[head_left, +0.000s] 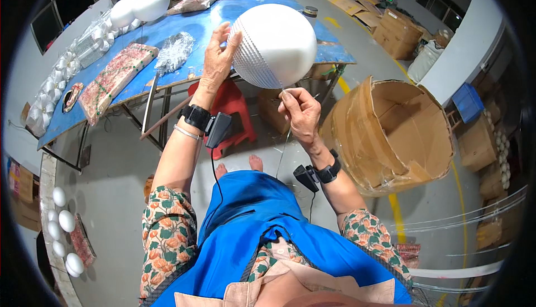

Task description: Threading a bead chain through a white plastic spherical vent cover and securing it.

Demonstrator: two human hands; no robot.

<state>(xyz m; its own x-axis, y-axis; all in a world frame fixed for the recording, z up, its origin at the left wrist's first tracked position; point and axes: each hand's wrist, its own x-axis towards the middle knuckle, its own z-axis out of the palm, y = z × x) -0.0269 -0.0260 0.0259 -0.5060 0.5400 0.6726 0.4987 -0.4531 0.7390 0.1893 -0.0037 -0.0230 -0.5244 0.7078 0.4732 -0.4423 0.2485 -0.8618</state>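
In front of me is a large white ball [285,42], with silvery beaded trim [251,56] in close rows over its left side. My left hand [219,58] lies against that beaded side, fingers spread and pointing up. Just below the ball, my right hand [301,113] is closed in a pinch at its lower edge. A thin pale strand [283,153] hangs from the right hand toward the floor. What exactly sits between the right fingertips is too small to see clearly.
A blue-topped table [234,8] carries a red-patterned packet [117,78], clear crinkled plastic [174,50], a dark-lidded jar [310,14] and more white balls [151,4]. Underneath is a red stool [234,114]. A large open carton [385,134] stands on the right. Smaller white balls [66,221] lie far left.
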